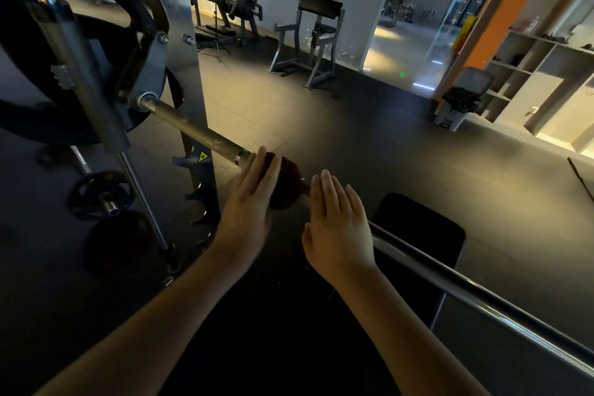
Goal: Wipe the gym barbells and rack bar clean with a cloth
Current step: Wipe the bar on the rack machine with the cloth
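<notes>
Forearms reach in close: left hand (247, 202) presses straight fingers flat on the dark red cloth (284, 185), bunched on the rack bar (193, 127) near the upright. Right hand (337, 222), fingers straight and together, is just beside it. Nothing's gripped, so the cloth could slide off. Yellow warning sticker (203, 156): no readable writing.

Head view, single: wide-angle, worn at head height, facing forward and down along both forearms. Near field: left hand (247, 202), right hand (337, 222) and rack bar (193, 128), close below the lens. Far field: gym floor (321, 125) and curl bench (319, 5), well apart from the hands, upper frame.
</notes>
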